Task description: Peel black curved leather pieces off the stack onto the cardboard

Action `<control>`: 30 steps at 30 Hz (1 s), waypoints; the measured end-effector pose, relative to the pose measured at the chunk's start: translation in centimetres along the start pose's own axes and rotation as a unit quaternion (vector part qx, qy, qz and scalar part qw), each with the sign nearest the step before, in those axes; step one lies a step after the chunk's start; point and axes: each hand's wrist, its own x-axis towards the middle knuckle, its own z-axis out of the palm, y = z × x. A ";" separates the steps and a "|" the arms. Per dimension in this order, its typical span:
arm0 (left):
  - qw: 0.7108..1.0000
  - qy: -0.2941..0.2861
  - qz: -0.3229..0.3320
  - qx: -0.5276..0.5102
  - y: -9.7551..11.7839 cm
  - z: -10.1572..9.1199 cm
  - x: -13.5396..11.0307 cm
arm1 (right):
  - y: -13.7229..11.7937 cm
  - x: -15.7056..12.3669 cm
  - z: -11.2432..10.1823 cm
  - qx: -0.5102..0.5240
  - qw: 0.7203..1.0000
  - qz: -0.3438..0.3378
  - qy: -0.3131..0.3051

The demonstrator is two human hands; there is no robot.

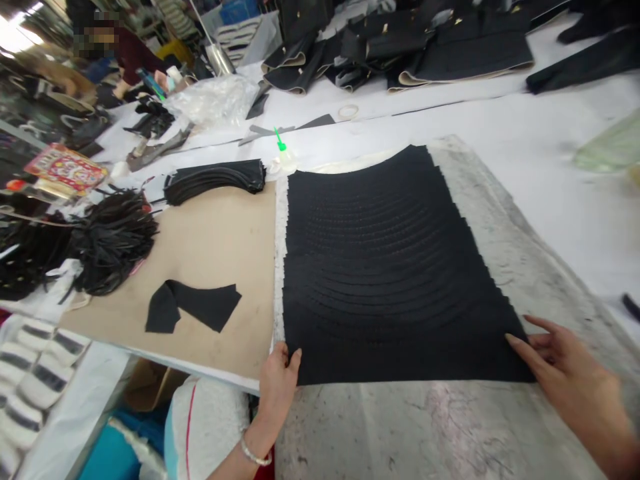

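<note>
Fanned-out black fabric pieces lie overlapped on a grey, stained board. Their side edges form small steps, and curved, broken lines run across them. At the near left corner, my left hand pinches the edge between thumb and fingers. My right hand grips the near right corner, thumb on top and some fingers under or beside the edge. How many layers each hand holds cannot be made out. A folded black fabric strip rests on the tan board to the left.
Beyond the tan board's strip lies a stack of curved black pieces. A green-tipped bottle stands behind the fabric. Black strips are bundled at left. A tape roll and dark garment pieces lie farther back. Another person is at upper left.
</note>
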 end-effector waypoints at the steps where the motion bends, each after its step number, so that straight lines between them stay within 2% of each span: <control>1: 1.000 -0.002 0.000 0.017 0.0 -0.1 -0.1 | -1.0 -0.2 -0.3 0.009 1.000 0.018 -0.003; 5: 0.997 0.005 -0.008 0.081 0.0 -1.0 -0.5 | -3.3 -0.6 -1.0 0.009 1.000 0.014 -0.009; 6: 0.995 0.029 -0.007 0.100 0.2 -1.2 -0.7 | -3.5 -0.6 -1.1 0.002 1.000 0.015 -0.009; 7: 0.991 0.065 0.021 0.114 0.4 -1.3 -0.8 | -3.6 -0.6 -1.2 -0.002 1.000 0.016 -0.009; 8: 0.984 0.104 0.075 0.120 0.7 -1.3 -1.0 | -3.6 -0.6 -1.2 -0.005 1.000 0.018 -0.008; 10: 0.949 0.158 0.245 0.119 1.4 -0.8 -1.5 | -3.7 -0.7 -1.3 -0.005 1.000 0.020 -0.004; 12: 0.892 0.146 0.408 0.130 1.9 0.1 -1.9 | -3.8 -0.7 -1.3 -0.001 1.000 0.022 -0.003; 13: 0.866 0.128 0.460 0.148 2.0 0.7 -2.0 | -3.8 -0.7 -1.3 -0.001 1.000 0.021 -0.003; 15: 0.831 0.106 0.512 0.190 2.1 1.7 -1.8 | -3.9 -0.8 -1.4 -0.001 1.000 0.009 0.004; 18: 0.815 0.114 0.522 0.223 1.7 2.7 -1.3 | -4.1 -0.9 -1.6 -0.035 0.999 -0.025 0.022; 23: 0.811 0.130 0.517 0.242 1.4 2.8 -1.2 | -4.4 -1.2 -1.9 -0.137 0.989 -0.058 0.009; 27: 0.813 0.141 0.512 0.239 1.3 3.1 -1.3 | -4.8 -1.6 -1.9 -0.131 0.981 -0.139 0.017; 30: 0.810 0.141 0.516 0.242 0.7 3.5 -1.0 | -4.9 -2.2 -1.9 -0.183 0.963 -0.198 0.004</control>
